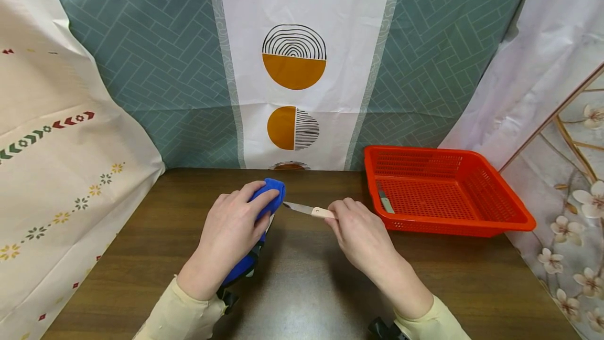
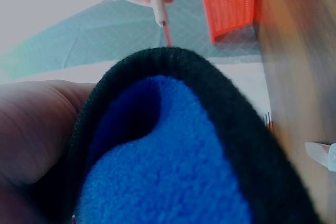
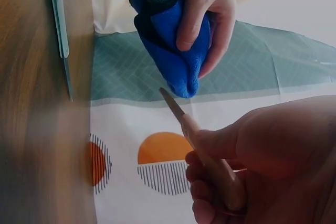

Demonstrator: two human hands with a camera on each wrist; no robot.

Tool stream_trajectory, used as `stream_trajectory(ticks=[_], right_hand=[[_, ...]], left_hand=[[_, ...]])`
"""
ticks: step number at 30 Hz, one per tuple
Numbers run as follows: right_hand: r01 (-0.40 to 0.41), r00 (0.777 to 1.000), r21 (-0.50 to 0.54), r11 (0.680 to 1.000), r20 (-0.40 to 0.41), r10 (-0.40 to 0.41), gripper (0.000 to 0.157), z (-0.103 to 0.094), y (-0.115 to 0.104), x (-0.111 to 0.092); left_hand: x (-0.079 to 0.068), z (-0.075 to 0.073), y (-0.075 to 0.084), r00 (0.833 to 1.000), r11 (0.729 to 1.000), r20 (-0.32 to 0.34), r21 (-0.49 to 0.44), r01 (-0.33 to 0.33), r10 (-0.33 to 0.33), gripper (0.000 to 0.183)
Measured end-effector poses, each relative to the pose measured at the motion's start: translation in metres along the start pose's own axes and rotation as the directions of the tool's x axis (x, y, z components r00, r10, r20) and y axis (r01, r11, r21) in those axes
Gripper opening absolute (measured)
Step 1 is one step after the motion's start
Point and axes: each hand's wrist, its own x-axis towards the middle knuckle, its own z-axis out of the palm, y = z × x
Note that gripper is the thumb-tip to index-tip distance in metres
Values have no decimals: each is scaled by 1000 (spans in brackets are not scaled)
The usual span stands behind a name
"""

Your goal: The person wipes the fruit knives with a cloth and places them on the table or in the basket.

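Observation:
A folded blue cloth with dark edging is gripped in my left hand, thumb and fingers curled round it. My right hand holds a small knife by its cream handle. Its blade points left, with the tip close to the cloth's folded end. In the right wrist view the blade shows just below the cloth. The cloth fills much of the left wrist view and hides most of the blade there. Another knife, with a pale green handle, lies on the table near the left hand.
A red plastic basket stands at the back right of the wooden table. Inside it, by the left wall, lies a knife with a pale green handle. Patterned cloths hang behind the table and along both sides.

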Motion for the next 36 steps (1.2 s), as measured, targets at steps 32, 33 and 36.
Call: stream_trajectory(ticks=[32,33,36], right_hand=[[-31,998,14,999,57,30,26,-2,-2,2],[-29,998,14,999,55,28,27,-1,-2,2],[-18,999,12,1000,47,17,27,-1,-2,2]], left_hand=[[-2,4,37,984,981,-66,-93,-169,163,44],[-3,4,38,984,981,-63,-93,-172,167,44],[-3,5,40,983,978,-57,-97,-182,177,45]])
